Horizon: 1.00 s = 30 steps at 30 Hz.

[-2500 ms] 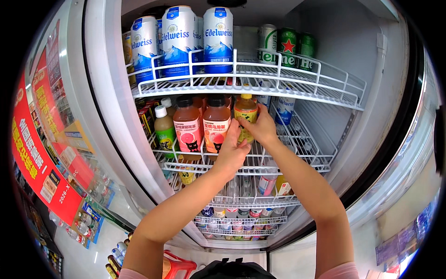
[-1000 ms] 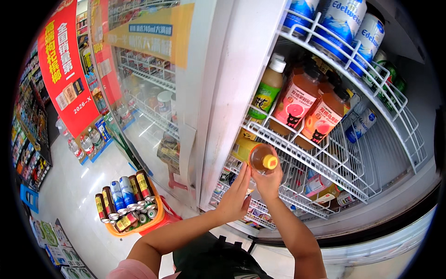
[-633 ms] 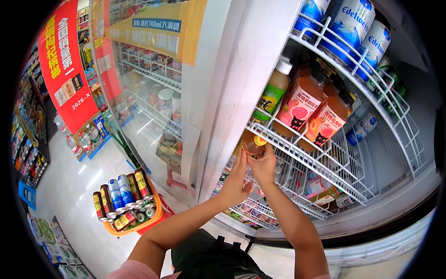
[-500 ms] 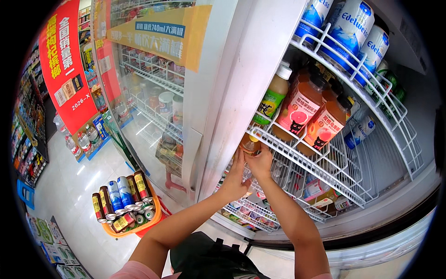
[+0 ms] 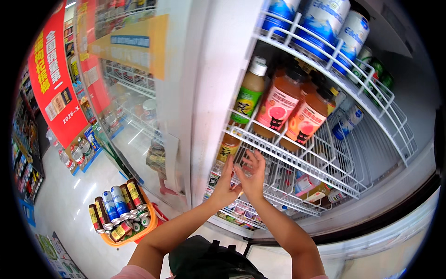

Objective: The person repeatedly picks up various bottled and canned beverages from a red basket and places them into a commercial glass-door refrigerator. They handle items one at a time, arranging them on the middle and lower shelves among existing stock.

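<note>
The amber bottle (image 5: 228,148) now stands on the lower wire shelf (image 5: 297,183), at its left front corner, beneath the green-labelled bottle (image 5: 249,93). Half a second ago you still gripped it; now your left hand (image 5: 226,183) and right hand (image 5: 253,176) hang just off it, fingers spread, holding nothing.

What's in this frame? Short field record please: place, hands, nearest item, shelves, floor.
place: open drinks fridge in a shop
left hand: open, fingers up, just below an amber bottle on the wire shelf
right hand: open, beside the left, holding nothing
same shelf: green-label bottle, two orange juice bottles
top shelf: blue and white cans
floor: orange basket of bottles and cans
</note>
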Each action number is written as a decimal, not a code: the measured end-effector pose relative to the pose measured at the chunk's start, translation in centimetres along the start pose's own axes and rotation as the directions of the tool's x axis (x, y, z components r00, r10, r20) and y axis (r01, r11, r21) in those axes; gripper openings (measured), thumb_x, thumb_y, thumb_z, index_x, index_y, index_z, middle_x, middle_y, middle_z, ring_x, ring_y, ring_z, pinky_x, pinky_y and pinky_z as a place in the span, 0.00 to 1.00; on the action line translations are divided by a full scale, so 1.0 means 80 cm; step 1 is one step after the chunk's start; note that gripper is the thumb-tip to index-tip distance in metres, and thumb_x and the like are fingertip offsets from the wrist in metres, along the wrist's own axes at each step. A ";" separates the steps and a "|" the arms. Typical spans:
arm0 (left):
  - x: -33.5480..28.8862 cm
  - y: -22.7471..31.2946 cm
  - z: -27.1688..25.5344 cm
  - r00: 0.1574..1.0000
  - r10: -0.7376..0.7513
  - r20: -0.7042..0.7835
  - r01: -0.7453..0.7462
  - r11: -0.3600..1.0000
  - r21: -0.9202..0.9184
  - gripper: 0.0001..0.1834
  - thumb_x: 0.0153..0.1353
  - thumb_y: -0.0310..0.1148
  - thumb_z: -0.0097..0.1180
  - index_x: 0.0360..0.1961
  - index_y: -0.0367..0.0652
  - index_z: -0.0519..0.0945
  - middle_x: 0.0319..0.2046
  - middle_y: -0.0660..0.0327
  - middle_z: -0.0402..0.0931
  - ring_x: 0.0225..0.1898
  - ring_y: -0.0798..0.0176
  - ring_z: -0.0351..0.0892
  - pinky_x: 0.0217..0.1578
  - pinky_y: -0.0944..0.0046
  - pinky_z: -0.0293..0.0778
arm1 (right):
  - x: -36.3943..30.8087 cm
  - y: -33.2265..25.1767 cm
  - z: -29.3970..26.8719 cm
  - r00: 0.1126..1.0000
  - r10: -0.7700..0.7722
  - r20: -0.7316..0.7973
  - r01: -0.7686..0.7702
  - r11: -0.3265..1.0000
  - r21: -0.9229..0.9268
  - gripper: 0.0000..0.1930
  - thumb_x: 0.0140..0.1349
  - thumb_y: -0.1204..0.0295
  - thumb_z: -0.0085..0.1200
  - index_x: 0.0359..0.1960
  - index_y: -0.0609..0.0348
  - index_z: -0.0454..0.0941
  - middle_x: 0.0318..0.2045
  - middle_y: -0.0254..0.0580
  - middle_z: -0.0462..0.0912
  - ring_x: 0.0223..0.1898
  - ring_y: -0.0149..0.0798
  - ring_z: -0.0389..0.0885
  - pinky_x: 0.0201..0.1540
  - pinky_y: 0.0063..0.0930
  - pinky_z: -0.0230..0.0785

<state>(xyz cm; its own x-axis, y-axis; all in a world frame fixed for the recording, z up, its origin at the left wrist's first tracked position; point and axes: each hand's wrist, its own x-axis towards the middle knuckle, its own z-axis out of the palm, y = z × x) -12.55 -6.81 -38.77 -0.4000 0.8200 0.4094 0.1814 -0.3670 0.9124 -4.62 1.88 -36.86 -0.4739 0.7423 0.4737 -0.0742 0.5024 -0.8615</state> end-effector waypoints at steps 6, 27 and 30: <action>0.006 0.069 0.043 0.975 0.156 0.157 -0.149 0.987 -0.058 0.49 0.51 0.13 0.53 0.72 0.43 0.42 0.70 0.50 0.44 0.70 0.54 0.49 0.64 0.55 0.58 | -0.038 -0.057 -0.067 0.993 -0.102 -0.062 0.109 0.985 0.136 0.30 0.59 0.78 0.58 0.61 0.60 0.57 0.59 0.48 0.68 0.53 0.39 0.72 0.50 0.31 0.71; 0.237 0.175 0.218 0.945 0.317 0.084 -0.314 0.948 -0.054 0.50 0.49 0.08 0.42 0.71 0.41 0.35 0.67 0.46 0.49 0.66 0.50 0.58 0.56 0.63 0.66 | 0.178 -0.123 -0.256 0.911 -0.073 -0.405 0.105 0.993 0.056 0.36 0.50 0.82 0.63 0.59 0.63 0.56 0.54 0.49 0.69 0.47 0.37 0.74 0.47 0.31 0.72; 0.243 0.141 0.237 0.984 0.176 0.028 -0.177 0.983 0.039 0.52 0.44 0.07 0.37 0.71 0.42 0.32 0.67 0.46 0.48 0.64 0.53 0.59 0.59 0.65 0.62 | 0.217 -0.096 -0.274 0.917 -0.035 -0.398 0.021 0.999 -0.040 0.40 0.44 0.82 0.65 0.59 0.64 0.56 0.52 0.50 0.69 0.46 0.39 0.75 0.46 0.31 0.72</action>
<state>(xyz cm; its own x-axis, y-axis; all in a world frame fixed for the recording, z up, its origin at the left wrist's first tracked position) -1.23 13.31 -20.56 -0.3362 0.7550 0.5630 0.2843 -0.4885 0.8249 6.93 20.63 -18.02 -0.0828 0.8393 0.5374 -0.0492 0.5351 -0.8433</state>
